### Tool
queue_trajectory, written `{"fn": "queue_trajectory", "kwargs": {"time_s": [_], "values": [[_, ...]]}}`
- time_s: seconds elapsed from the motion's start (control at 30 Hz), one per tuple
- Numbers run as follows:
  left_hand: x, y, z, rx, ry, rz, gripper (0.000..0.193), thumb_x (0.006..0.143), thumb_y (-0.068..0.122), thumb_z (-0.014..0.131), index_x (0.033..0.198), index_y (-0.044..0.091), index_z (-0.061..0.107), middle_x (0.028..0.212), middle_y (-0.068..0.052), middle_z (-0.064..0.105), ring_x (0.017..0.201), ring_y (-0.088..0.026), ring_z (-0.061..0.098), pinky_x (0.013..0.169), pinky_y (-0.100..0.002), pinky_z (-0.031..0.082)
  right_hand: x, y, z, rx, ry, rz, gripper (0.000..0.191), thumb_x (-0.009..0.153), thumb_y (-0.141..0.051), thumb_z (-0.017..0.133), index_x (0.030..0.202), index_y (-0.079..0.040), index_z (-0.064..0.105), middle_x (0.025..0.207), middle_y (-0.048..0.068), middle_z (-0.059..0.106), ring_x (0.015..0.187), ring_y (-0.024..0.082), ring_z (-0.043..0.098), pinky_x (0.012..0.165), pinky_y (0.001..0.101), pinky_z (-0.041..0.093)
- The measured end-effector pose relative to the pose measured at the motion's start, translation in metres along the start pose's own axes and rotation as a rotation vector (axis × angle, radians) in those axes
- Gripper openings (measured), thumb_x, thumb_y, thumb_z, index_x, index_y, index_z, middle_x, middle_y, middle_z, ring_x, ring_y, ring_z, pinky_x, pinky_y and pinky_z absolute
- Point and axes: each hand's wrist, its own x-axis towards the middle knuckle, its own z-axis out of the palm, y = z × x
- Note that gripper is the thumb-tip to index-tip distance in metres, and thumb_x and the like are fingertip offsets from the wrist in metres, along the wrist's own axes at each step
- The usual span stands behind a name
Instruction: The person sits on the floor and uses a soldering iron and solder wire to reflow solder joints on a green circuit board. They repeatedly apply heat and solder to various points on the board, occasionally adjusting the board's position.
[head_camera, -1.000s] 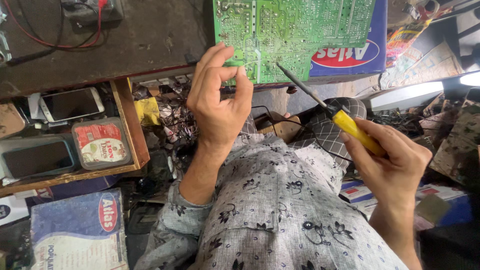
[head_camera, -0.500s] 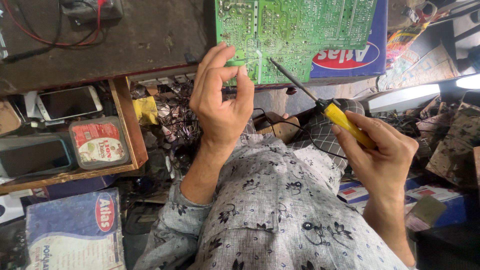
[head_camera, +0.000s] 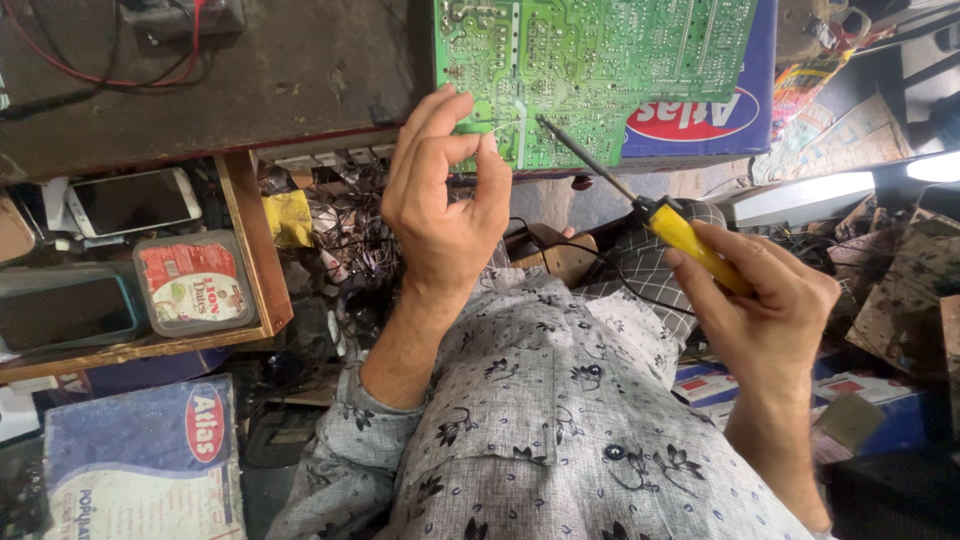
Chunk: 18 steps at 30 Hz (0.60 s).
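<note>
Nearest to me is my own grey shirt (head_camera: 560, 440) with its dark flower print, filling the lower middle of the view. Both my forearms rise out of it toward the workbench.

My right hand (head_camera: 770, 310) is on the right and closed firmly around the yellow handle of a soldering iron (head_camera: 690, 240). The thin dark shaft slants up and left, and its tip rests on the near edge of the green circuit board (head_camera: 600, 60).

My left hand (head_camera: 440, 200) is raised in the middle. Thumb and forefinger are pinched together on a fine strand of solder wire (head_camera: 505, 125), with the other fingers curled loosely above. The wire's free end reaches toward the iron's tip, at the same spot on the board.

My judgement is that the work is mid-joint: iron and wire have both been brought to the board, but whether solder has flowed is too small to tell, and the many other joints look untouched.

To the left, a wooden tray (head_camera: 255, 240) holds a white phone (head_camera: 125, 200) and a red-lidded plastic tub (head_camera: 195, 282).

Farther away, the board lies on a blue box (head_camera: 740, 120) at the edge of a dark bench (head_camera: 250, 80), with red wires (head_camera: 130, 70) at the far left.
</note>
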Motion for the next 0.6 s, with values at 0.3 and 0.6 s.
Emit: {"fn": "queue_trajectory", "kwargs": {"time_s": [0.3, 0.6], "values": [[0.003, 0.004, 0.001, 0.002, 0.004, -0.015, 0.011, 0.095, 0.0, 0.072, 0.094, 0.001, 0.062, 0.121, -0.021, 0.071, 0.127, -0.036, 0.067, 0.111, -0.045, 0.059, 0.045, 0.043, -0.024, 0.012, -0.002, -0.261, 0.028, 0.094, -0.009, 0.086, 0.118, 0.001, 0.076, 0.097, 0.015, 0.076, 0.068, 0.01, 0.065, 0.053, 0.0181, 0.043], [0.005, 0.01, -0.004, 0.002, -0.012, -0.017, 0.013, 0.095, 0.001, 0.074, 0.094, 0.001, 0.061, 0.122, -0.02, 0.071, 0.128, -0.036, 0.066, 0.111, -0.045, 0.057, 0.05, 0.029, -0.018, 0.019, -0.039, -0.256, 0.028, 0.094, -0.007, 0.086, 0.118, 0.001, 0.075, 0.103, 0.016, 0.076, 0.076, 0.012, 0.07, 0.061, 0.0205, 0.052]]}}
